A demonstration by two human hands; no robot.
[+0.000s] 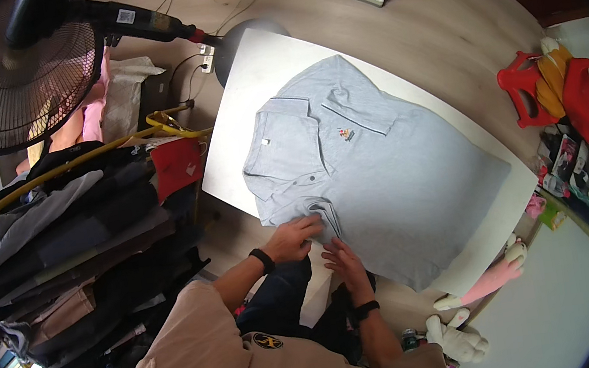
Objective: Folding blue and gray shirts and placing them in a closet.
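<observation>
A light grey polo shirt (409, 169) lies face up on a white tabletop (233, 164), collar to the left and hem to the right. It has dark buttons and a small embroidered motif on the chest. The far sleeve (357, 111) is folded inward over the front. Near me, the other sleeve (309, 210) is bunched in curved folds. My left hand (293, 239) rests on those folds, its fingertips partly hidden, so a grip cannot be made out. Just right of it, my right hand (347, 263) touches the sleeve's lower edge with its fingers apart.
A black standing fan (29, 79) rises at upper left. Below it, dark garments hang on a yellow-framed rack (73, 157) close to the table. Red plastic stools (587, 100) stand at far right. Plush toys (457, 335) lie beyond the table's near right corner.
</observation>
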